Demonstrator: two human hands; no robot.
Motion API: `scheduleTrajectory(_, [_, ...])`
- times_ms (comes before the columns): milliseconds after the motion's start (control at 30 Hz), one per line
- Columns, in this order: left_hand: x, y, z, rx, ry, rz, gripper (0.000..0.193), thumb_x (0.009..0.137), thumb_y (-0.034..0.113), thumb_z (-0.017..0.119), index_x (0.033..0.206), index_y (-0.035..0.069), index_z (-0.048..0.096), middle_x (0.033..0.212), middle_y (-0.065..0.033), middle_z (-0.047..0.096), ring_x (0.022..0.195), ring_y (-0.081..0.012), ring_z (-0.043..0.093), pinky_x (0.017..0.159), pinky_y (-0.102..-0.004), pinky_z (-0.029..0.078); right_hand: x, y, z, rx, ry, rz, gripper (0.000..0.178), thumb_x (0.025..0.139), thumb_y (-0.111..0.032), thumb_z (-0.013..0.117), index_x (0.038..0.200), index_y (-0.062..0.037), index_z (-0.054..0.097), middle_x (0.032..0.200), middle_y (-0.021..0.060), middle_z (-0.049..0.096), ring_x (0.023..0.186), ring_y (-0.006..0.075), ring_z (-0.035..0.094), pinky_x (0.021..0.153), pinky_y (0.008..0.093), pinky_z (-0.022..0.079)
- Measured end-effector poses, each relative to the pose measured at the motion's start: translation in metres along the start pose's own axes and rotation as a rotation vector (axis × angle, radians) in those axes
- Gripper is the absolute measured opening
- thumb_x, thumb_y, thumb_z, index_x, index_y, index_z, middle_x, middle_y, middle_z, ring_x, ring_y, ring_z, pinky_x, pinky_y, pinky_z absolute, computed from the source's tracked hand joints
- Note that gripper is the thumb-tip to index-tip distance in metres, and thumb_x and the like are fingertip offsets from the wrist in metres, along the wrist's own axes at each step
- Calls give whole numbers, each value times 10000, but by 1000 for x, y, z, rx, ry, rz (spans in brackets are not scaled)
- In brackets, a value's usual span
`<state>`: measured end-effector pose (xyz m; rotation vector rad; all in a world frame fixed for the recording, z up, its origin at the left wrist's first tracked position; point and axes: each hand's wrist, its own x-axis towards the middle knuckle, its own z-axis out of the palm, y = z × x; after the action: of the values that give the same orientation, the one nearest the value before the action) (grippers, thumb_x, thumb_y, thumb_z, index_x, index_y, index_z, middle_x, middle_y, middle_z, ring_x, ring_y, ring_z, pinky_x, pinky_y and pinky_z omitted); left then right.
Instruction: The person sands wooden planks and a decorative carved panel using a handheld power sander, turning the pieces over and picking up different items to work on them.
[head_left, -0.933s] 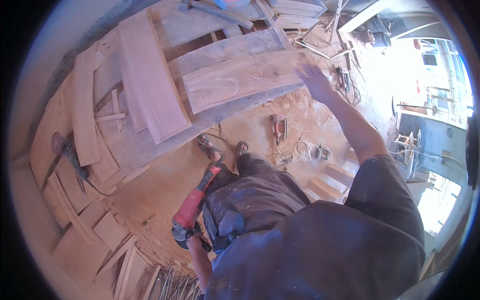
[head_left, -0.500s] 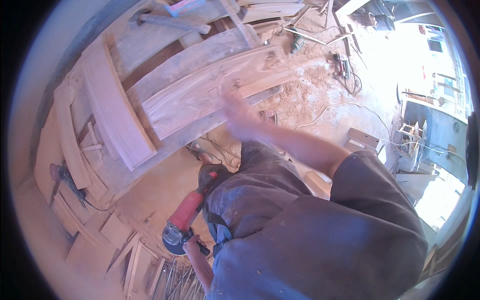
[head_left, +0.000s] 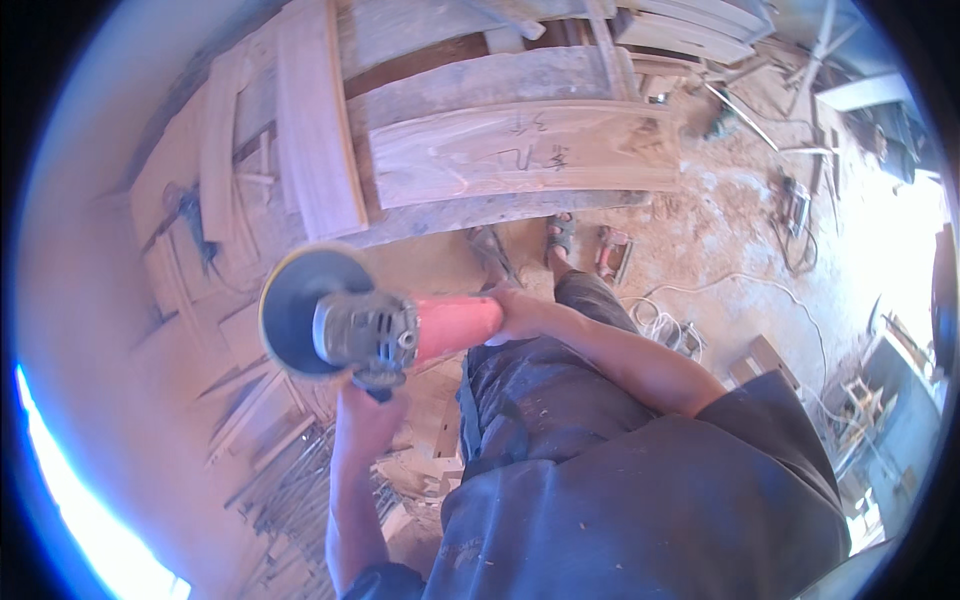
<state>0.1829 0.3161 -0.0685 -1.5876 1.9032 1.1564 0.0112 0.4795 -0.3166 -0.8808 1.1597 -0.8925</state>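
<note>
A red and grey angle grinder [head_left: 455, 326] with a round black pad [head_left: 300, 312] is raised in front of my body, its pad end pointing left. My left hand [head_left: 374, 418] is closed round the black side handle below the grinder's head. At the rear of the red body, my right hand [head_left: 513, 312] grips the grinder; its fingers are partly hidden. Beyond the tool, a pale wooden board [head_left: 450, 158] with dark handwritten marks lies on a grey worktop [head_left: 440, 212]. The pad is apart from the board.
Another long board [head_left: 318, 120] lies crosswise at the left of the worktop. A second corded power tool [head_left: 188, 215] rests further left. On the dusty floor at right are a red tool [head_left: 612, 254], a coiled white cable [head_left: 660, 325] and another tool [head_left: 796, 208]. Wood strips [head_left: 290, 500] lie at lower left.
My right hand has come from above the marked board to the grinder's rear body. The grinder has risen from beside my left leg and swung to point left. My view has shifted.
</note>
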Motion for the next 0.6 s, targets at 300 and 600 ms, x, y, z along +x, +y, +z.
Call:
scheduleTrajectory(300, [122, 76, 69, 580, 44, 370, 272, 837, 251, 664, 1006, 40, 693, 914, -238, 728, 905, -402, 710, 794, -514, 558, -120, -35, -45, -176, 606, 489, 494, 724, -272, 802, 1135, -21, 693, 1020, 207, 741, 982, 349, 722, 852, 426, 563])
scheduleTrajectory(600, [191, 100, 108, 453, 13, 494, 250, 796, 220, 695, 965, 38, 721, 919, -221, 736, 929, -387, 724, 806, -489, 575, -122, -51, -64, -174, 781, 742, 381, 688, -153, 758, 1005, 52, 706, 859, 188, 744, 842, 279, 746, 734, 392, 556])
